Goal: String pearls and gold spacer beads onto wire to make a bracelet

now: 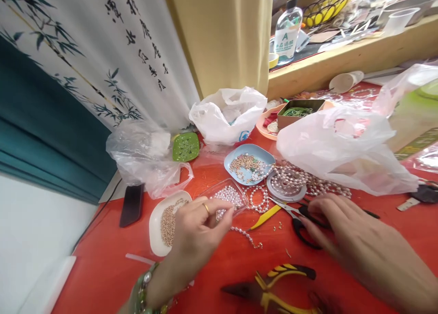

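Note:
My left hand (pixel 201 227), with a ring and a green bead bracelet, is closed in a pinch. A short strand of pearl beads (pixel 244 234) runs from its fingertips onto the red table, ending in a small gold-coloured piece. My right hand (pixel 356 236) is at the black-handled scissors (pixel 301 234), its thumb and fingers around a handle. The scissors' blades point left toward a spool (pixel 286 186). Pliers with yellow and black handles (pixel 270 289) lie in front, between the hands. Yellow tweezers (pixel 267 217) lie behind the strand.
Beyond my left hand are a clear box of pearls (pixel 228 196), a cream dish of gold beads (pixel 155 232) and a blue dish (pixel 236 152). White plastic bags (pixel 342 145) stand behind. A phone (pixel 132 205) lies at left, a green dish (pixel 185 147) farther back.

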Demonstrator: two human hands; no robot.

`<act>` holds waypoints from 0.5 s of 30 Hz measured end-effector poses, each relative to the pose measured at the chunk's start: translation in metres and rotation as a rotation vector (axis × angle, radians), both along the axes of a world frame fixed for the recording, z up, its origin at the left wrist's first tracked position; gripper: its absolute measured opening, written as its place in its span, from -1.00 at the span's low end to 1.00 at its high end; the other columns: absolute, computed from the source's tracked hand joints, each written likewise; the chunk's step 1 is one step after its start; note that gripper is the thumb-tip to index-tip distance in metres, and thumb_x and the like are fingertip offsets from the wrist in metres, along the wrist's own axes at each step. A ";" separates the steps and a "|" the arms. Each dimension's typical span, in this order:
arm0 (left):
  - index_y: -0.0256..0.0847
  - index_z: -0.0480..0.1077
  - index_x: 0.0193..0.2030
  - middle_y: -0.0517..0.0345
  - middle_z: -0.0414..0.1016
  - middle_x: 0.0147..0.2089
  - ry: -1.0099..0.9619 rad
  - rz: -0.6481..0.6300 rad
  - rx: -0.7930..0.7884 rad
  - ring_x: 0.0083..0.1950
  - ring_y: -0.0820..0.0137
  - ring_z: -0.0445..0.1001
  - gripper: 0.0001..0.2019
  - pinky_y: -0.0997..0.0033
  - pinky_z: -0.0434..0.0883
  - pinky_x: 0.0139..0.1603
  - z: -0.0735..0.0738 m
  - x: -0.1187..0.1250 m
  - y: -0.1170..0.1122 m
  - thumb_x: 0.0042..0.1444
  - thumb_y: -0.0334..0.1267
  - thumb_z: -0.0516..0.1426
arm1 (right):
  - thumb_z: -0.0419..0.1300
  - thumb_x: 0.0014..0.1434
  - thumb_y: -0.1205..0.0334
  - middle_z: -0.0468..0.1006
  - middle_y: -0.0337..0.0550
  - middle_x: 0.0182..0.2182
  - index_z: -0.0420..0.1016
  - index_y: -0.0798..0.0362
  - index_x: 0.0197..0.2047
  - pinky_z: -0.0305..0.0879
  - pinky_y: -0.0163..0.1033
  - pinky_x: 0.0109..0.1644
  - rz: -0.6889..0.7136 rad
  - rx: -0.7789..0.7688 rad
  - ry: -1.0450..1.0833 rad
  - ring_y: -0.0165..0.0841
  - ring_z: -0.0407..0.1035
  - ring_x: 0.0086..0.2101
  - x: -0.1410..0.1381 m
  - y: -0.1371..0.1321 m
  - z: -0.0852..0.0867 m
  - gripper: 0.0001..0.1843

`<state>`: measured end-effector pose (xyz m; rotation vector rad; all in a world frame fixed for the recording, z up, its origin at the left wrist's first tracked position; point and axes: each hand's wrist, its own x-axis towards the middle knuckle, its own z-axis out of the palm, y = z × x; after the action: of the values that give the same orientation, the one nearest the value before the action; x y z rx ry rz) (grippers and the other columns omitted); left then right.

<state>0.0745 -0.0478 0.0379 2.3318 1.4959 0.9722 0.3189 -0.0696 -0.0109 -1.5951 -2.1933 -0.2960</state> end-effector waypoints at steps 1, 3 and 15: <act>-0.18 0.47 -0.42 0.34 0.13 -0.71 0.023 -0.006 0.023 -0.65 0.55 0.09 -0.90 0.53 0.13 -0.60 0.000 0.001 0.000 0.02 -0.35 0.11 | -0.21 0.23 0.10 0.43 -0.03 -0.54 0.28 0.08 -0.46 0.28 -0.14 -0.52 -0.007 -0.003 -0.012 -0.21 0.36 -0.54 0.003 -0.008 -0.007 -0.61; -0.21 0.46 -0.41 0.31 0.21 -0.69 0.071 -0.025 0.054 -0.63 0.54 0.13 -0.90 0.53 0.15 -0.59 -0.001 0.003 0.000 0.02 -0.37 0.10 | -0.19 0.23 0.11 0.48 0.06 -0.41 0.35 0.13 -0.38 0.33 -0.07 -0.33 0.006 -0.011 -0.026 -0.15 0.39 -0.37 0.005 -0.021 -0.020 -0.61; -0.20 0.42 -0.41 0.17 0.43 -0.45 0.137 -0.061 -0.088 -0.51 0.50 0.29 -0.89 0.56 0.22 -0.56 -0.011 0.012 0.002 0.05 -0.35 0.07 | -0.18 0.27 0.23 0.53 0.03 -0.36 0.41 0.15 -0.30 0.35 -0.11 -0.35 0.045 -0.010 0.042 -0.19 0.42 -0.36 0.004 -0.026 -0.020 -0.63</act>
<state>0.0868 -0.0457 0.0266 2.4078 1.4749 0.7302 0.3231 -0.0958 -0.0308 -1.5408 -2.1989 -0.2370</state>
